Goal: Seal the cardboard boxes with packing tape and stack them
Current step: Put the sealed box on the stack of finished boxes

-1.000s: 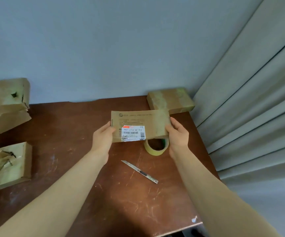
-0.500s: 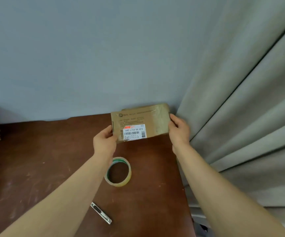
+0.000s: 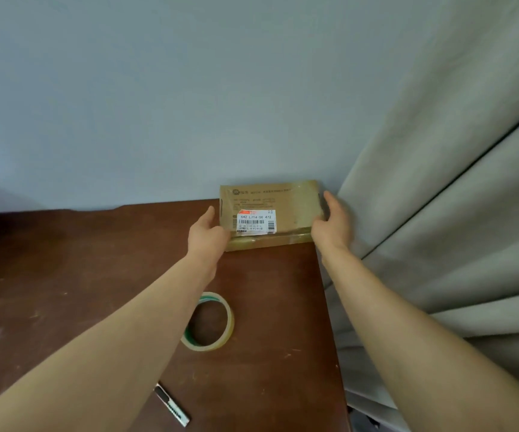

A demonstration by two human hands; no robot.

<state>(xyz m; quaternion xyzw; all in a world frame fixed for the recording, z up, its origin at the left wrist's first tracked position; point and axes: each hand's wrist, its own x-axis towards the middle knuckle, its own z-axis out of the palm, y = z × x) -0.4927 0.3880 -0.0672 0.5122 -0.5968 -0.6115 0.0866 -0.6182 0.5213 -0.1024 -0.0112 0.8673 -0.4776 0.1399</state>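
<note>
The box (image 3: 286,202) has gone from mid-air to the table's (image 3: 96,275) far right corner, atop a second box (image 3: 267,242) by the wall. Left hand (image 3: 207,235) and right hand (image 3: 333,224) hold its ends, fingers clamped on it. The tape (image 3: 230,322) lies nearer.

A plain, pale blue-grey wall (image 3: 189,104) fills the upper half of the view, softly and evenly lit. A dark reddish-brown wooden table (image 3: 65,275) stands flush against it, its top scuffed with pale scratches and smears. On the right, a light grey curtain (image 3: 438,229) hangs in deep folds down past the table's right edge. A dark patch at the bottom edge is possibly floor.
</note>
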